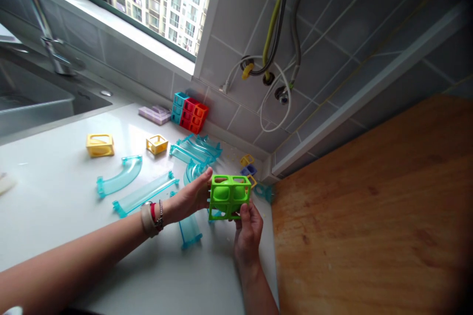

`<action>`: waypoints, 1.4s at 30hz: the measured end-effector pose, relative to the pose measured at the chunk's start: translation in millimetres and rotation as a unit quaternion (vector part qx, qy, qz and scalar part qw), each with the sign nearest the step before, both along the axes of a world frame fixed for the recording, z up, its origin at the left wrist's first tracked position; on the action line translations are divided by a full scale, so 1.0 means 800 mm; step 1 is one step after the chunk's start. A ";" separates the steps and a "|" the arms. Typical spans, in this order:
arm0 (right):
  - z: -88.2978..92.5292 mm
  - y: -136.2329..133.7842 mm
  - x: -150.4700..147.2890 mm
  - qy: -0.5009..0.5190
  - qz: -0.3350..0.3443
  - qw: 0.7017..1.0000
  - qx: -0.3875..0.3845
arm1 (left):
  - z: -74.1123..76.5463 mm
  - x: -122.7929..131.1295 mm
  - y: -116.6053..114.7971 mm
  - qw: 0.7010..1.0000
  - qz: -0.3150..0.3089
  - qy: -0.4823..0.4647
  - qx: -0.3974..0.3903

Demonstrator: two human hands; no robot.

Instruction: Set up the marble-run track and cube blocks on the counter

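Note:
Between my two hands, raised over the white counter, is a bright green hollow toy block assembly (229,197) with several open cells. My left hand (194,192) grips its left side, the thumb pointing up and the other fingers mostly behind it. My right hand (249,229) closes on its lower right corner, thumb on the near face. Below and behind lie clear teal track pieces: a curved one (123,177), a long straight one (146,194) and a short straight one (190,231) partly under my left hand.
Two yellow blocks, a larger one (100,145) and a smaller one (157,144), sit farther back. A blue, red and orange block stack (189,112) stands by the wall near a lilac piece (155,114). The sink (37,108) is left; a wooden panel (369,216) borders the right.

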State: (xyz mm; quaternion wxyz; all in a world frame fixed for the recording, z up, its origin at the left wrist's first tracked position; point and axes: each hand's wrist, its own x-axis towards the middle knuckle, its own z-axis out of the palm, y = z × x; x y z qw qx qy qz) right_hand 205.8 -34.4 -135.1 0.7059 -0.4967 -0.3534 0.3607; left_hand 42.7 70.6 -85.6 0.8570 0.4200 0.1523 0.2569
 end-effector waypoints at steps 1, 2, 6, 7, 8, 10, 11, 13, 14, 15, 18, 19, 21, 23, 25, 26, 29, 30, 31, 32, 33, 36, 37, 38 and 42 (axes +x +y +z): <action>0.003 0.000 0.003 0.002 -0.016 1.000 0.000 | 0.001 0.001 -0.001 0.999 0.022 0.019 0.018; 0.007 0.000 0.008 0.006 -0.039 0.999 0.002 | 0.003 0.001 -0.002 0.997 0.045 0.041 0.038; 0.021 0.002 0.024 0.070 -0.116 0.991 0.010 | 0.007 0.004 -0.009 0.987 0.066 0.112 0.089; 0.023 0.002 0.026 0.087 -0.116 0.989 0.006 | 0.008 0.004 -0.011 0.986 0.054 0.120 0.099; 0.024 0.003 0.027 0.096 -0.111 0.989 0.001 | 0.008 0.004 -0.013 0.984 0.045 0.129 0.111; 0.022 0.002 0.026 0.094 -0.092 0.991 -0.006 | 0.008 0.004 -0.018 0.976 0.046 0.156 0.147; 0.020 0.002 0.024 0.085 -0.082 0.993 -0.006 | 0.008 0.004 -0.020 0.970 0.057 0.171 0.166; 0.015 0.000 0.019 0.064 -0.064 0.996 -0.003 | 0.005 0.006 -0.025 0.961 0.074 0.190 0.187; 0.013 -0.001 0.017 0.055 -0.056 0.997 -0.003 | 0.003 0.008 -0.027 0.960 0.075 0.192 0.187; 0.011 -0.001 0.016 0.045 -0.052 0.998 -0.003 | 0.001 0.009 -0.029 0.962 0.073 0.192 0.180; 0.008 -0.001 0.014 0.013 -0.058 0.998 0.000 | -0.006 0.015 -0.032 0.966 0.079 0.194 0.153; 0.007 0.000 0.013 0.004 -0.062 0.998 0.003 | -0.008 0.016 -0.032 0.966 0.091 0.190 0.152; 0.007 0.002 0.013 -0.012 -0.059 0.998 0.008 | -0.010 0.017 -0.028 0.966 0.116 0.172 0.155; 0.007 0.002 0.013 -0.046 -0.046 0.998 -0.002 | -0.011 0.015 -0.023 0.962 0.143 0.168 0.161; 0.009 0.002 0.011 -0.110 -0.043 0.993 -0.021 | -0.012 0.013 -0.018 0.951 0.176 0.186 0.173; 0.010 0.000 0.010 -0.140 -0.048 0.989 -0.029 | -0.013 0.013 -0.017 0.944 0.192 0.196 0.182; 0.014 -0.005 0.006 -0.165 -0.068 0.983 -0.035 | -0.014 0.012 -0.017 0.936 0.208 0.206 0.196; 0.016 -0.006 0.004 -0.154 -0.068 0.985 -0.032 | -0.014 0.012 -0.019 0.937 0.205 0.205 0.194; 0.018 -0.008 0.003 -0.138 -0.062 0.988 -0.027 | -0.015 0.012 -0.020 0.939 0.201 0.203 0.193; 0.019 -0.009 0.001 -0.122 -0.055 0.991 -0.019 | -0.016 0.013 -0.021 0.940 0.198 0.200 0.192; 0.020 -0.009 0.000 -0.106 -0.047 0.993 -0.011 | -0.016 0.013 -0.022 0.941 0.196 0.195 0.195; 0.019 -0.009 -0.003 -0.070 -0.036 0.997 0.007 | -0.020 0.015 -0.021 0.939 0.203 0.180 0.212; 0.018 -0.008 -0.003 -0.062 -0.036 0.997 0.008 | -0.021 0.015 -0.020 0.937 0.207 0.177 0.217; 0.015 -0.008 -0.003 -0.055 -0.036 0.998 0.009 | -0.021 0.016 -0.019 0.936 0.211 0.176 0.220; 0.007 -0.007 -0.002 -0.013 -0.031 0.999 0.012 | -0.014 0.015 -0.020 0.938 0.204 0.180 0.216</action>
